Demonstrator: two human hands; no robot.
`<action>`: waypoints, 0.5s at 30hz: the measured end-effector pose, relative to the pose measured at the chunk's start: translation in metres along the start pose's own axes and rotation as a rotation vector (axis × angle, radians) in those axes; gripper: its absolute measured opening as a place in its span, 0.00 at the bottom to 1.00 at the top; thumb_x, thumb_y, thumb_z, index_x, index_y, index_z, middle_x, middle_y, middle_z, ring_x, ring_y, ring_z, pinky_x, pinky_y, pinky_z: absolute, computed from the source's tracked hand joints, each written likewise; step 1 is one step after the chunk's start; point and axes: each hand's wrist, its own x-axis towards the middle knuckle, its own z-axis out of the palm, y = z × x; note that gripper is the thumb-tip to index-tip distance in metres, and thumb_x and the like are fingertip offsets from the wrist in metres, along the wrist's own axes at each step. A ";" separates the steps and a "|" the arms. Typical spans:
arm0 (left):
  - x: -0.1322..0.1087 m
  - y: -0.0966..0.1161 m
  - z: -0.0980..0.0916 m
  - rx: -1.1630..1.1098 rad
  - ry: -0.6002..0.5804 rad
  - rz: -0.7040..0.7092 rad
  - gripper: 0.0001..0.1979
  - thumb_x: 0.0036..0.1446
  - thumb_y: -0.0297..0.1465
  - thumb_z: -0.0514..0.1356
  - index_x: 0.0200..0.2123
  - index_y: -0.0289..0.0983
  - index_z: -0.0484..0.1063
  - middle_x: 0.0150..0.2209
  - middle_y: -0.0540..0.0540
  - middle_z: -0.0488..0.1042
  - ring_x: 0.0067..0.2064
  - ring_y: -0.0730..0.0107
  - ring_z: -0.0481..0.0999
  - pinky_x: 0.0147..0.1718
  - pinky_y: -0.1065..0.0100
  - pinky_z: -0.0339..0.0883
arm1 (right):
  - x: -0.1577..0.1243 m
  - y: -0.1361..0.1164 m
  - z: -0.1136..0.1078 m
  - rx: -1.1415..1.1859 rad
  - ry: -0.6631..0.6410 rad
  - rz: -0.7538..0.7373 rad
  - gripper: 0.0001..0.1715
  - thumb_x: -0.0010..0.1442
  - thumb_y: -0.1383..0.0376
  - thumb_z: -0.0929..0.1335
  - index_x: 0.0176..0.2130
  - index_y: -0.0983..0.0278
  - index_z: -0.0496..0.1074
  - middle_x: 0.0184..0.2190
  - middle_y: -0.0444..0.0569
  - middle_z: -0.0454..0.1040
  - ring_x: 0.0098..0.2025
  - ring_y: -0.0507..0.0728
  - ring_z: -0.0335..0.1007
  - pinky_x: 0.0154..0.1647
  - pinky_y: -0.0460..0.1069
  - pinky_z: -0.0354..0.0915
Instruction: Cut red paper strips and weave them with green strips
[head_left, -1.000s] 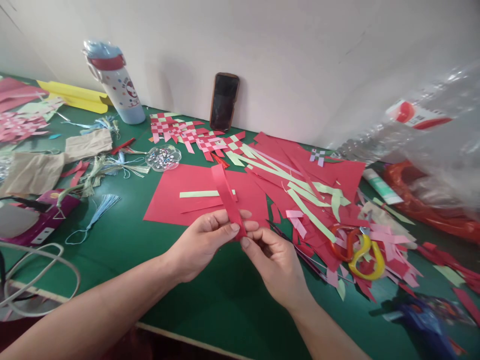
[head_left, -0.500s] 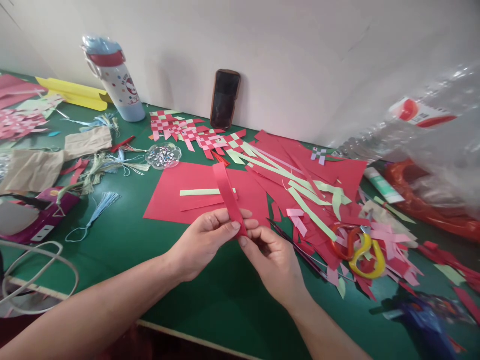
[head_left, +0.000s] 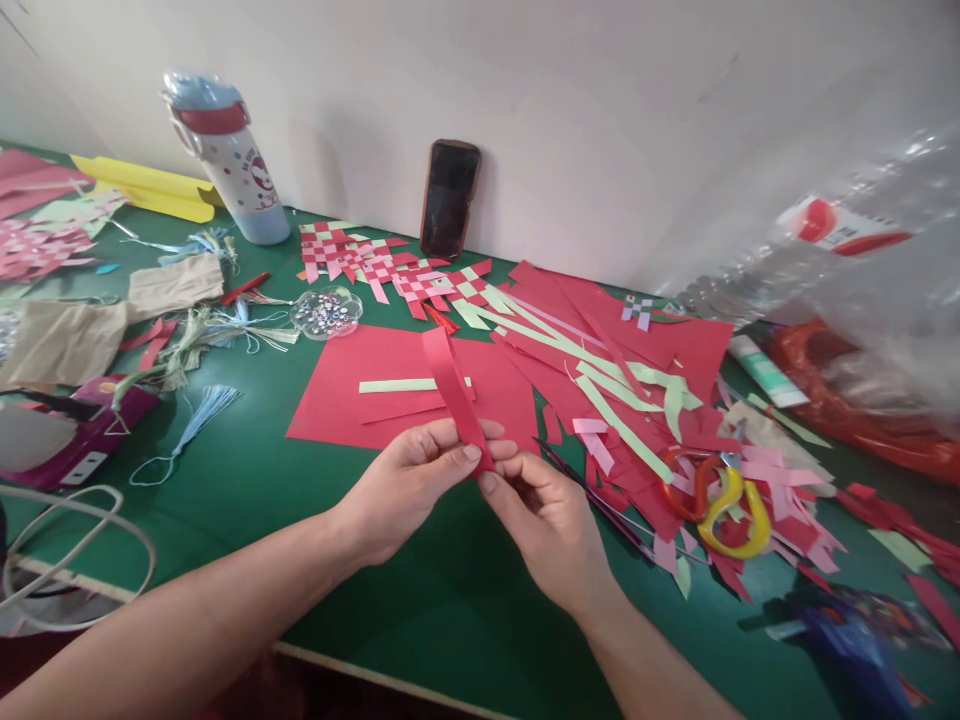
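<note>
Both hands meet above the green table, pinching the lower end of a red paper strip (head_left: 454,388). My left hand (head_left: 416,470) has its thumb on top of the strip and fingers beneath it. At the strip's bottom tip, my right hand (head_left: 544,510) is closed with thumb and bent fingers. The strip's far end rises away from me, slightly curved. Beyond the hands lies a red paper sheet (head_left: 330,400), with a light green strip (head_left: 394,385) and a narrow red strip on it. The fingertips under the paper are partly hidden.
Paper strips, offcuts and scissors (head_left: 735,515) with red and yellow handles lie on the right. Woven paper pieces (head_left: 375,265) and a bead dish (head_left: 327,312) sit behind. A phone (head_left: 450,200) leans on the wall near a bottle (head_left: 232,165). Tassels (head_left: 199,415) and a purple power strip (head_left: 112,430) are left.
Almost nothing differs. The far end of the red strip has tilted very slightly to the left, while both hands keep their place and grip.
</note>
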 end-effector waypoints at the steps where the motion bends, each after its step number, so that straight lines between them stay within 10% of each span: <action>1: 0.001 0.000 0.000 -0.001 0.000 0.000 0.12 0.59 0.35 0.66 0.45 0.37 0.79 0.40 0.45 0.82 0.46 0.66 0.79 0.52 0.65 0.67 | 0.000 0.000 0.000 0.014 -0.005 0.000 0.16 0.61 0.52 0.69 0.32 0.62 0.73 0.30 0.47 0.74 0.32 0.54 0.67 0.35 0.48 0.65; 15: 0.001 0.000 -0.002 0.040 -0.026 0.039 0.06 0.59 0.33 0.67 0.33 0.35 0.77 0.31 0.51 0.77 0.35 0.76 0.75 0.40 0.74 0.68 | 0.001 0.001 -0.002 0.179 0.032 0.029 0.22 0.59 0.50 0.71 0.25 0.62 0.67 0.20 0.39 0.59 0.23 0.49 0.52 0.23 0.45 0.52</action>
